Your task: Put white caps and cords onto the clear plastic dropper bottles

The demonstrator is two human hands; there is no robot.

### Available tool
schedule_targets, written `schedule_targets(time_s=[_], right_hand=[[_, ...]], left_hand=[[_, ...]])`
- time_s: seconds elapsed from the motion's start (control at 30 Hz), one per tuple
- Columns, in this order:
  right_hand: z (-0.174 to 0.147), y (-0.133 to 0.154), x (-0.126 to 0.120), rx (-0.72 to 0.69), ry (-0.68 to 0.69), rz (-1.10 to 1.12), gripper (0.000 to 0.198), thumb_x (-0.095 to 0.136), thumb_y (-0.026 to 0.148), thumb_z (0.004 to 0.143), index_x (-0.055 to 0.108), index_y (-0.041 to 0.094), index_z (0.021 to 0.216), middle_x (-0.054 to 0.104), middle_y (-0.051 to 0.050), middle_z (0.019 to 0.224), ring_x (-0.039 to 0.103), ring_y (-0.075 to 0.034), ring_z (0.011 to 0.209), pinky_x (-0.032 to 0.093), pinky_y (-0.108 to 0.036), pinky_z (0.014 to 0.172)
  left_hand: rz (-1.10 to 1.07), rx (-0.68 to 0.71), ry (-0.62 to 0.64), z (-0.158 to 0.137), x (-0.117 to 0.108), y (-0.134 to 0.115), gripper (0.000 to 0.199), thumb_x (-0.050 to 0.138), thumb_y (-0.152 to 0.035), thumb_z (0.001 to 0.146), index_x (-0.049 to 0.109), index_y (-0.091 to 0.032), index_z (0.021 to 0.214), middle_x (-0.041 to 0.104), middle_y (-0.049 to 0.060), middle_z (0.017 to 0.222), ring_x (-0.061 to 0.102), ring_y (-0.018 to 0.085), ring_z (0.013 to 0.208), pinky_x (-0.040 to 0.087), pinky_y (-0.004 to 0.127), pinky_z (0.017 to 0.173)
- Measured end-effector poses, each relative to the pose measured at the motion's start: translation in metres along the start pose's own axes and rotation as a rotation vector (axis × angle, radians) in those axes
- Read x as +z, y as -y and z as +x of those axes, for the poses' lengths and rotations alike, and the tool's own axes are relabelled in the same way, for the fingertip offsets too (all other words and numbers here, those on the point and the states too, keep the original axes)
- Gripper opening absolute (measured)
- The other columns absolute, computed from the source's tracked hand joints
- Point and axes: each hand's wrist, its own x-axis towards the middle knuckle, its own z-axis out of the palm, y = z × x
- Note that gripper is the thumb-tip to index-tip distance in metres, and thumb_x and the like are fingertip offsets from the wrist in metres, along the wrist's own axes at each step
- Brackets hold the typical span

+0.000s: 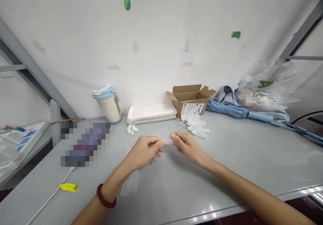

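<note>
Above the middle of the table, my left hand (148,151) pinches a small translucent plastic piece (168,141). My right hand (185,144) is closed in a pinch at the piece's right end, thumb against fingers. Anything else inside the right fingertips is too small to make out. Beneath my left wrist lie clear plastic sleeves (130,184), partly covered by the arm. Several small white caps (132,129) sit in a heap beyond my left hand. Behind my right hand is a pile of translucent sleeves with thin strings (196,125).
An open cardboard box (190,100) stands at the back beside stacked white trays (151,113). Left of these are a cup (108,105) and a pixelated dark object (87,144) with a cable (50,198). A folded blue umbrella (227,109) and plastic bag (267,90) lie right.
</note>
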Motion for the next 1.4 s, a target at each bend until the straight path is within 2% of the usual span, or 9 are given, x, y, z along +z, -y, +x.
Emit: schedule_targets(time_s=[0.13,0.33,0.4,0.5,0.6,0.73,0.83,0.97,1.4], right_hand=[[-0.002,0.004,0.000,-0.016,0.014,-0.009,0.041,0.039,0.054,0.088,0.051,0.017,0.074,0.032,0.005,0.057,0.028,-0.009,0.048,0.025,-0.023,0.044],[0.000,0.007,0.002,0.090,0.065,0.173,0.044,0.043,0.059,0.083,0.041,0.019,0.064,0.024,0.008,0.055,0.022,-0.007,0.045,0.023,-0.022,0.041],[0.001,0.004,0.000,0.014,0.029,0.054,0.042,0.040,0.053,0.088,0.044,0.018,0.065,0.028,0.006,0.055,0.026,-0.008,0.045,0.025,-0.023,0.043],[0.006,-0.001,-0.011,-0.227,-0.105,-0.309,0.033,0.037,0.040,0.093,0.055,0.017,0.077,0.047,0.000,0.061,0.040,-0.012,0.053,0.033,-0.026,0.052],[0.019,-0.012,-0.037,-0.423,-0.316,-0.609,0.025,0.038,0.031,0.093,0.059,0.017,0.095,0.060,-0.007,0.077,0.050,-0.016,0.063,0.039,-0.029,0.061],[0.038,-0.035,-0.081,-0.545,-0.584,-0.877,0.026,0.041,0.028,0.092,0.061,0.017,0.104,0.064,-0.011,0.091,0.054,-0.024,0.084,0.042,-0.036,0.075],[0.047,-0.052,-0.102,-0.508,-0.627,-0.985,0.025,0.045,0.025,0.089,0.064,0.018,0.104,0.067,-0.010,0.095,0.052,-0.026,0.090,0.040,-0.039,0.080],[0.052,-0.063,-0.110,-0.343,-0.630,-1.002,0.028,0.045,0.023,0.087,0.065,0.018,0.106,0.068,-0.010,0.099,0.052,-0.027,0.093,0.038,-0.039,0.077],[0.052,-0.066,-0.109,-0.236,-0.606,-1.077,0.028,0.045,0.020,0.086,0.067,0.019,0.103,0.066,-0.011,0.103,0.051,-0.029,0.095,0.038,-0.039,0.073]], left_hand=[[-0.058,-0.056,0.025,-0.001,0.000,0.000,0.037,0.044,-0.043,0.086,0.052,-0.016,0.064,0.056,-0.001,0.055,0.053,0.010,0.045,0.041,0.021,0.046],[0.174,0.075,-0.088,0.000,0.008,0.002,0.029,0.044,-0.036,0.087,0.056,-0.016,0.069,0.062,0.001,0.060,0.058,0.014,0.056,0.044,0.024,0.057],[0.213,0.085,-0.095,0.001,0.006,0.003,0.026,0.046,-0.035,0.086,0.059,-0.016,0.073,0.064,0.002,0.063,0.059,0.014,0.060,0.043,0.023,0.058],[0.267,0.083,-0.133,0.005,-0.009,0.008,0.024,0.049,-0.034,0.082,0.061,-0.016,0.072,0.065,0.002,0.067,0.059,0.015,0.064,0.043,0.023,0.060],[0.432,0.048,-0.274,0.009,-0.039,0.022,0.025,0.045,-0.029,0.081,0.059,-0.017,0.064,0.065,0.002,0.063,0.060,0.016,0.062,0.043,0.025,0.060],[0.801,-0.030,-0.501,0.013,-0.076,0.050,0.018,0.046,-0.022,0.079,0.063,-0.017,0.075,0.069,0.006,0.076,0.063,0.022,0.074,0.044,0.029,0.068],[0.849,-0.040,-0.556,0.015,-0.089,0.068,0.021,0.049,-0.019,0.077,0.064,-0.015,0.090,0.067,0.010,0.090,0.063,0.023,0.081,0.045,0.032,0.077],[0.862,-0.044,-0.553,0.017,-0.088,0.078,0.029,0.050,-0.017,0.075,0.062,-0.013,0.101,0.065,0.011,0.098,0.063,0.023,0.084,0.046,0.032,0.080],[0.865,-0.098,-0.418,0.022,-0.080,0.085,0.029,0.044,-0.009,0.073,0.066,-0.014,0.090,0.069,0.011,0.095,0.062,0.025,0.090,0.045,0.033,0.081]])
